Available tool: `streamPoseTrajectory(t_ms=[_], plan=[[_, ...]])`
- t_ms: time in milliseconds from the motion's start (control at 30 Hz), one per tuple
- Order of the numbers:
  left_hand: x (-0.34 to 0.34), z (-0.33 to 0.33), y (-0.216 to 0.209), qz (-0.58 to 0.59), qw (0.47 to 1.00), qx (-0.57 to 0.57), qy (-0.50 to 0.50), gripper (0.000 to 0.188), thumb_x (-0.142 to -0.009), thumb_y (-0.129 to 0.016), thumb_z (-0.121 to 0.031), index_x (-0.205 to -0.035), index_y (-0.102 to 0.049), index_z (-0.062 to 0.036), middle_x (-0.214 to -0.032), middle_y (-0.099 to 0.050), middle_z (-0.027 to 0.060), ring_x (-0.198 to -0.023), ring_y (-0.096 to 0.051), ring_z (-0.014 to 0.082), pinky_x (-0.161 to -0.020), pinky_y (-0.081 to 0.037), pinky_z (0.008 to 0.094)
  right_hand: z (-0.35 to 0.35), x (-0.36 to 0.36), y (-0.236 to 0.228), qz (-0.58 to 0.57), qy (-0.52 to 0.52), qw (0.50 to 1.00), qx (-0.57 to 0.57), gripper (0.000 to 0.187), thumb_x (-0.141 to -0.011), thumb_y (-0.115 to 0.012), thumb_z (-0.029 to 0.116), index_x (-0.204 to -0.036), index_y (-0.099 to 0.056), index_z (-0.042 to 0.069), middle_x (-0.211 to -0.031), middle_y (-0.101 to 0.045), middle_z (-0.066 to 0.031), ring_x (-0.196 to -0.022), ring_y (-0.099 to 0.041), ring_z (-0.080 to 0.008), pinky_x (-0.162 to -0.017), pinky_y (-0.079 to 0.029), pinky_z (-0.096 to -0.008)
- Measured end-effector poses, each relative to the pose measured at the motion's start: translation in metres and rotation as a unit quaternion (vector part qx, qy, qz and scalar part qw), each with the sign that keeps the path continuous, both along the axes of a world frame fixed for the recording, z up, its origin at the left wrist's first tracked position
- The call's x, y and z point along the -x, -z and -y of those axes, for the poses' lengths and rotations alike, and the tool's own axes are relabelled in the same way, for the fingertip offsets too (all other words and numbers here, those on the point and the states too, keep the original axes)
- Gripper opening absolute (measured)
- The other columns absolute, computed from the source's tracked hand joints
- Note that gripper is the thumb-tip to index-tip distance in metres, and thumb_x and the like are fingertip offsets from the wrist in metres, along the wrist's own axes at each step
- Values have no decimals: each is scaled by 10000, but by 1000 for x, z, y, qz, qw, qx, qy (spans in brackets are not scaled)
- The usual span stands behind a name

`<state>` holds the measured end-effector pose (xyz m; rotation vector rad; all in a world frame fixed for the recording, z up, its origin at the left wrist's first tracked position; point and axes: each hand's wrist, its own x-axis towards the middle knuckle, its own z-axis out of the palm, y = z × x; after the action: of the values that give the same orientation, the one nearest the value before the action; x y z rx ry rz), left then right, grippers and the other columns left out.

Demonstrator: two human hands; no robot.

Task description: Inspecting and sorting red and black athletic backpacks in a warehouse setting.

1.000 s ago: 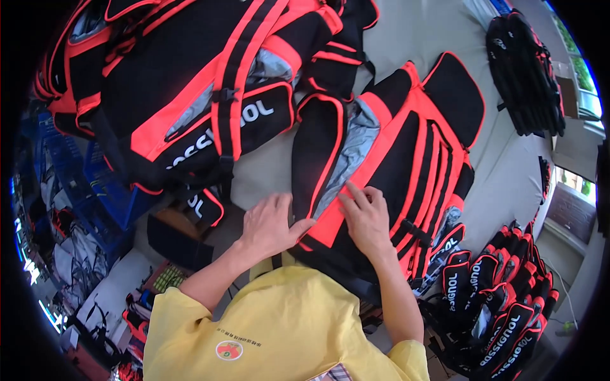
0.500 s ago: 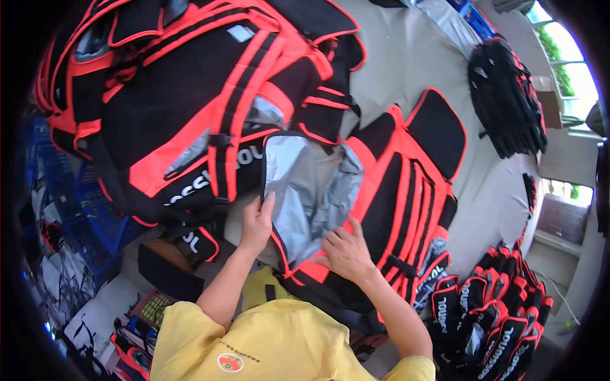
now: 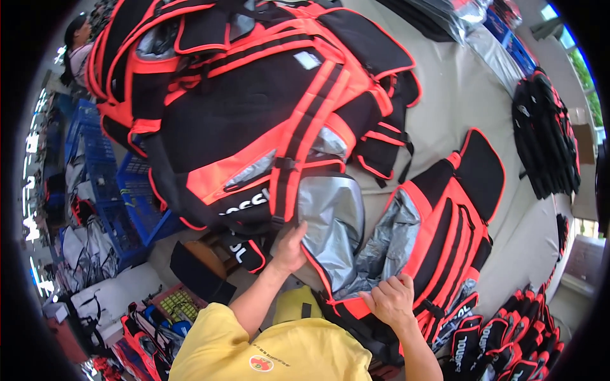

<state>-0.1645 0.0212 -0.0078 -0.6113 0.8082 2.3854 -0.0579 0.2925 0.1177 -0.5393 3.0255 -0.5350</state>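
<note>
A black and orange-red backpack [image 3: 445,222] lies in front of me with its compartment open, showing a crumpled silver lining [image 3: 394,244]. Its front flap [image 3: 330,216], silver inside with a dark edge, is folded out to the left. My left hand [image 3: 291,251] is closed on the left edge of that flap, thumb on the silver side. On the orange rim near the lower corner of the opening, my right hand [image 3: 390,300] has its fingers curled, gripping the backpack's edge. The fingertips are partly hidden.
A pile of similar large backpacks [image 3: 235,120] sits at the upper left on the beige-covered table [image 3: 445,95]. Stacked black pieces [image 3: 543,133] lie at the far right, bundled black and red parts [image 3: 508,336] at the lower right. Blue crates [image 3: 114,203] stand left, near a person [image 3: 77,51].
The whole view has shifted, so everything sits farther right and lower. The flap is spread wider from the opening. My right hand's fingers have gone from extended to curled on the rim.
</note>
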Motion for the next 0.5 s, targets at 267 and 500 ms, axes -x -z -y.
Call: streamPoseTrajectory(t_ms=[267,500], plan=[[1,8,3,36,998,48,3,404,-1116,-577,-307,-1400,-619,-23,-1371,-683,83,-1271,-647,210,-1118,-491,396,5,21,14,-29,69,994,84,255,-854,-850,247,-765,-664,98,-814,-637,-48,-872,-641,-259,-950,-486,-466],[-2,-11,-40,-182,804,558,97,396,-1070,-640,-246,-1301,-580,71,-1204,-664,156,-1106,-623,287,-987,-480,383,-16,95,12,4,400,910,-112,990,-907,-825,426,-1571,-331,-117,-1514,-471,-391,-1441,-453,-518,-1176,-417,-524]])
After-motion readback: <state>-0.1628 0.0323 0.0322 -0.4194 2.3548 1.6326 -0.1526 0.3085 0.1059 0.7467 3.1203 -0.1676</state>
